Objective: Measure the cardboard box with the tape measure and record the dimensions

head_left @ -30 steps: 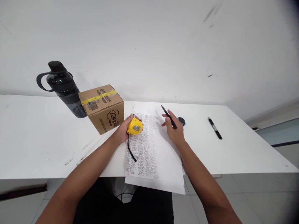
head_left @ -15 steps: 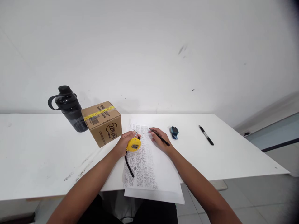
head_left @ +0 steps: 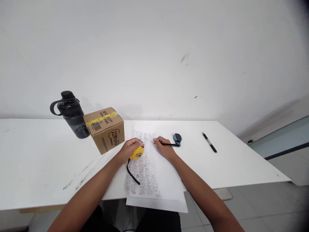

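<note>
Near the top left of the written sheet, my left hand (head_left: 129, 150) is closed on a yellow tape measure (head_left: 137, 153), whose black strap (head_left: 132, 176) hangs down over the paper. My right hand (head_left: 164, 149) grips a black pen (head_left: 170, 144) that lies nearly level, its tip pointing left above the sheet. The white paper (head_left: 166, 180) carries dense columns of small dark marks on its left part and overhangs the table's front edge. A second sheet shows below it.
A brown cardboard box (head_left: 107, 133) stands left of the paper, beside a black bottle (head_left: 73, 117). To the right lie a teal and black watch (head_left: 177, 138) and another black pen (head_left: 209, 142). The white table (head_left: 31, 161) meets a white wall (head_left: 135, 58).
The pen in my right hand has swung from slanting to nearly level. My left hand has tilted the tape measure and drawn it slightly down. The whole view has shifted a little.
</note>
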A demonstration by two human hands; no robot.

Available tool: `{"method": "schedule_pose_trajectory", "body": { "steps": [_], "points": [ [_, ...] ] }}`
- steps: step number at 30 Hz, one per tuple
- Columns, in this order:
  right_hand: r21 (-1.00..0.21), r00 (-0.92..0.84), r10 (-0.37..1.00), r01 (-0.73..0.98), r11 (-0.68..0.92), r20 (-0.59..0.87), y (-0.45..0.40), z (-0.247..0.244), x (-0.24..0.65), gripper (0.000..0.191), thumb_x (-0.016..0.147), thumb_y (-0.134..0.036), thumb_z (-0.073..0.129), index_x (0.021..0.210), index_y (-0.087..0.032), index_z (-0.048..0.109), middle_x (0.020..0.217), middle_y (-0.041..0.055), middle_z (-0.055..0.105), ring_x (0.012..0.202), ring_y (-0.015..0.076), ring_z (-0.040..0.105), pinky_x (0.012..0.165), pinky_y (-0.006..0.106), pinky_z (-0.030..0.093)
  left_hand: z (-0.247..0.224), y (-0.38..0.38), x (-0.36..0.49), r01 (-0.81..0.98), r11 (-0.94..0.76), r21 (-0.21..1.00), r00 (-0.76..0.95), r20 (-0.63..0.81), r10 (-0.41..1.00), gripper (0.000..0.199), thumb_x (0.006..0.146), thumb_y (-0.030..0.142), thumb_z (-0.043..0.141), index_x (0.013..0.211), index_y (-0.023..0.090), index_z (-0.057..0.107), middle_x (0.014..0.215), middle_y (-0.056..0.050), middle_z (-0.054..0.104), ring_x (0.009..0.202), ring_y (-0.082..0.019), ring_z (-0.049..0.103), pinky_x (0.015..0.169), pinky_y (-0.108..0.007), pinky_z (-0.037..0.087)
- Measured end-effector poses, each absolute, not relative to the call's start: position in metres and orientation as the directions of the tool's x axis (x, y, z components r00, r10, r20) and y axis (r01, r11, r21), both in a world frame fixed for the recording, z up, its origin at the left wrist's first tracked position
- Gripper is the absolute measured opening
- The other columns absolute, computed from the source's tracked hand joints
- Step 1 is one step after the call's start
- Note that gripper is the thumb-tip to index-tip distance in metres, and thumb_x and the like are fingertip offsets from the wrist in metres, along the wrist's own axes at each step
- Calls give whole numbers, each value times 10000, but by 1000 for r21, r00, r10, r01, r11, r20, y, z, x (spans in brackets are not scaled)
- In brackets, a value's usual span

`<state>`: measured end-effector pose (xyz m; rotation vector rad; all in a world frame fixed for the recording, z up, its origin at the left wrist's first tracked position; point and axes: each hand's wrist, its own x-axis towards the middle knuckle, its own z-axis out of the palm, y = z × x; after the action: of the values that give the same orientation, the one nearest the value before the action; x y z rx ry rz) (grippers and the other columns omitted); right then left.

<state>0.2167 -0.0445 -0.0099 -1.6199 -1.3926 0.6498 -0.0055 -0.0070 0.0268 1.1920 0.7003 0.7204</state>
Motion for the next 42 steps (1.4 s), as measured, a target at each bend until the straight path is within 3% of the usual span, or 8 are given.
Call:
{"method": "schedule_pose_trajectory", "body": {
  "steps": [7,13,21,27,34,38,40,42],
  "points": [
    [-855,236,962,519,-5,138,-44,-10,218,376,843,-562,521,705,-216,575,627,-25,514,632,156,462,577,274,341,38,-12,-16,72,-28,997,642,-25,766,388,841,550,559,914,178,640,781,-33,607,655,-141,542,560,-256,433],
    [-837,229,963,547,-7,141,-44,-10,218,360,847,-547,514,718,-219,589,629,-25,527,634,158,474,571,274,337,41,-9,-23,147,-391,909,608,228,760,336,897,484,496,891,196,669,949,-74,635,913,-205,584,806,-333,469],
    [-845,208,957,531,64,203,-44,-10,219,400,861,-524,489,621,-207,534,607,-2,540,628,166,491,585,281,353,32,-8,-14,-103,-36,994,512,84,855,372,835,555,563,835,183,572,820,-23,596,680,-123,555,612,-251,471],
    [-856,173,968,512,69,181,-42,-14,220,387,850,-513,515,626,-202,570,601,5,556,633,173,513,602,285,366,26,-8,-12,-44,-161,986,392,166,905,317,846,494,582,765,187,588,717,7,544,660,-110,520,634,-243,443],
    [-844,171,968,532,67,185,-43,-15,220,376,854,-478,512,599,-201,531,567,-10,500,601,156,470,572,278,333,26,-7,-14,-34,-147,989,460,146,876,288,852,467,574,766,193,577,711,2,532,648,-121,511,608,-264,441],
    [-838,148,972,540,75,183,-44,-15,220,371,853,-480,506,611,-201,545,577,-8,515,606,156,474,575,278,339,26,-7,-12,-36,-228,973,464,218,859,266,839,440,583,753,188,583,1002,-59,562,886,-172,560,758,-309,480],
    [-836,156,970,543,75,189,-44,-14,220,371,857,-474,497,609,-202,539,582,-7,519,610,155,472,580,278,340,26,-6,-11,1,-266,964,452,237,860,261,826,427,594,737,181,600,1219,-87,491,1067,-216,527,878,-344,461],
    [-835,158,968,545,78,194,-45,-13,220,376,858,-472,491,596,-204,516,575,-9,509,603,153,462,580,279,337,27,-6,-10,19,-252,967,464,215,860,263,835,421,575,738,179,612,1304,-93,437,1145,-237,496,933,-362,439]
  ]
}}
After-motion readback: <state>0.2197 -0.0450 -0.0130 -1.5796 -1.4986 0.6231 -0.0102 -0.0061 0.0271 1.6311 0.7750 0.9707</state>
